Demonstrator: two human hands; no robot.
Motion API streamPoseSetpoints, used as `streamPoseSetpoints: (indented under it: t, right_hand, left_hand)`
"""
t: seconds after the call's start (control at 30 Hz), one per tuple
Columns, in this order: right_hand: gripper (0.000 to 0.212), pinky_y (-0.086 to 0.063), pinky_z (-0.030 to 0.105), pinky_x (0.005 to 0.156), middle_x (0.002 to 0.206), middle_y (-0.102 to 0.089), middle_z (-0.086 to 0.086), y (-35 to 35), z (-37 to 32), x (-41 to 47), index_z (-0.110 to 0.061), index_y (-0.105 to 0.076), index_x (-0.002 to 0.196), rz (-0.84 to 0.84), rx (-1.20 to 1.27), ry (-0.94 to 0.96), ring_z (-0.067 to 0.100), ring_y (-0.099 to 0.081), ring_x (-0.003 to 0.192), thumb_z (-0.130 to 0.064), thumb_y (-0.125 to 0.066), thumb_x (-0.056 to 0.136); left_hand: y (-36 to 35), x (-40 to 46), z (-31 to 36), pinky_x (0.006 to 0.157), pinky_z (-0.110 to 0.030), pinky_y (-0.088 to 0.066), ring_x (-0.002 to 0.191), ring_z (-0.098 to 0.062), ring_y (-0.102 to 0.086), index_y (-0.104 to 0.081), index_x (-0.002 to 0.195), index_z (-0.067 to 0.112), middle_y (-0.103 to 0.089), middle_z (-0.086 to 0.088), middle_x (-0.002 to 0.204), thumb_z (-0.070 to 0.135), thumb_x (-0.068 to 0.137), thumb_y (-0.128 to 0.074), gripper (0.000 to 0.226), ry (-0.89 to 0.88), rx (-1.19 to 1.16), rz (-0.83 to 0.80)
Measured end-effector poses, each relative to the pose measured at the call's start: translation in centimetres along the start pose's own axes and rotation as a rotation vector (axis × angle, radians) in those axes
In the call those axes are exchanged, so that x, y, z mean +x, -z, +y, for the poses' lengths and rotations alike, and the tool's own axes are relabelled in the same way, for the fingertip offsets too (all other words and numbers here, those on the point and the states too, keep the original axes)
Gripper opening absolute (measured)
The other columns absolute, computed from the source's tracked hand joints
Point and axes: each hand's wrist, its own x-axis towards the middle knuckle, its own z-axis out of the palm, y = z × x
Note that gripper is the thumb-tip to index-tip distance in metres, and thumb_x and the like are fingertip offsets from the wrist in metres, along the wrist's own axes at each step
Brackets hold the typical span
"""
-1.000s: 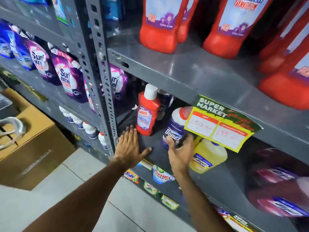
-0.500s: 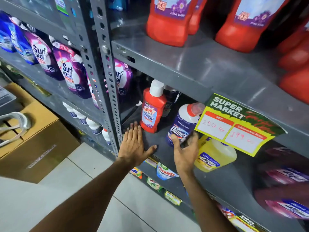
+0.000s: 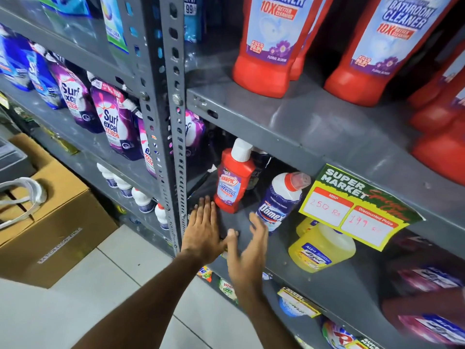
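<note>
A small red Harpic bottle [image 3: 234, 178] with a white cap stands on the grey metal shelf [image 3: 332, 285]. A white and blue Domex bottle [image 3: 279, 201] leans just right of it. My left hand [image 3: 203, 231] lies flat on the shelf, fingers straight, its fingertips just left of the Harpic bottle's base. My right hand [image 3: 251, 248] hovers open with spread fingers, just in front of the Domex bottle and holding nothing.
A yellow jug [image 3: 319, 250] sits right of the Domex bottle, under a hanging price card [image 3: 357, 205]. Large red bathroom cleaner bottles [image 3: 266, 46] fill the shelf above. Purple Surf Excel pouches [image 3: 113, 127] line the left rack. A perforated upright post [image 3: 166, 122] divides the racks. A cardboard box [image 3: 50, 217] stands on the floor.
My right hand has drawn back from the Domex bottle and shifted left toward my left hand. The left hand stays flat on the shelf. The camera has tilted slightly.
</note>
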Motion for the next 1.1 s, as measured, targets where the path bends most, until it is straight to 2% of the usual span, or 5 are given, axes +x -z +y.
streamPoseSetpoints:
  t: [0.1,0.3,0.67,0.8,1.1]
  right_hand:
    - [0.072,-0.035,-0.003,0.098,0.156,-0.049,0.011,-1.4,-2.0,4.7,-0.013,-0.039,0.157,-0.048,-0.025,-0.037,0.017,-0.047,0.142,-0.032,-0.074,0.097]
    - [0.061,-0.047,0.024,0.088,0.127,-0.068,0.013,-3.3,-3.4,10.0,-0.006,-0.051,0.136,-0.023,-0.161,-0.075,0.024,-0.069,0.112,-0.034,-0.081,0.091]
    - [0.060,-0.053,0.020,0.093,0.128,-0.073,0.008,-0.6,-4.6,7.0,-0.008,-0.059,0.138,-0.099,-0.056,-0.098,0.017,-0.070,0.112,-0.021,-0.086,0.086]
    - [0.049,-0.059,0.036,0.100,0.120,-0.073,-0.004,1.9,-6.5,3.4,-0.020,-0.063,0.129,-0.103,0.003,-0.130,0.006,-0.072,0.107,-0.016,-0.085,0.086]
    - [0.054,-0.063,0.040,0.092,0.110,-0.078,-0.017,8.7,-14.0,-1.0,-0.034,-0.064,0.129,-0.074,-0.023,-0.035,-0.001,-0.074,0.098,-0.044,-0.083,0.079]
  left_hand:
    - [0.2,0.0,0.0,0.132,-0.051,0.004,0.159,-0.037,0.019,0.015,0.161,-0.001,0.020,-0.025,0.170,0.080,0.076,0.030,0.118,-0.016,-0.006,-0.028]
    - [0.6,0.0,0.1,0.132,-0.051,0.000,0.160,-0.036,0.017,0.013,0.161,0.000,0.022,-0.022,0.168,0.091,0.079,0.015,0.123,0.003,-0.012,-0.044]
    - [2.6,-4.6,0.2,0.131,-0.046,0.009,0.159,-0.033,0.022,0.015,0.160,-0.002,0.022,-0.023,0.170,0.087,0.088,0.000,0.115,-0.058,-0.006,-0.070]
    - [5.7,-8.6,-0.8,0.129,-0.045,0.015,0.157,-0.033,0.023,0.009,0.162,-0.001,0.019,-0.022,0.170,0.082,0.098,-0.019,0.108,-0.138,0.009,0.017]
    - [17.0,-14.8,-2.2,0.129,-0.044,0.004,0.161,-0.033,0.008,-0.005,0.164,0.001,0.007,-0.018,0.172,0.081,0.097,-0.026,0.106,-0.257,0.012,0.238]
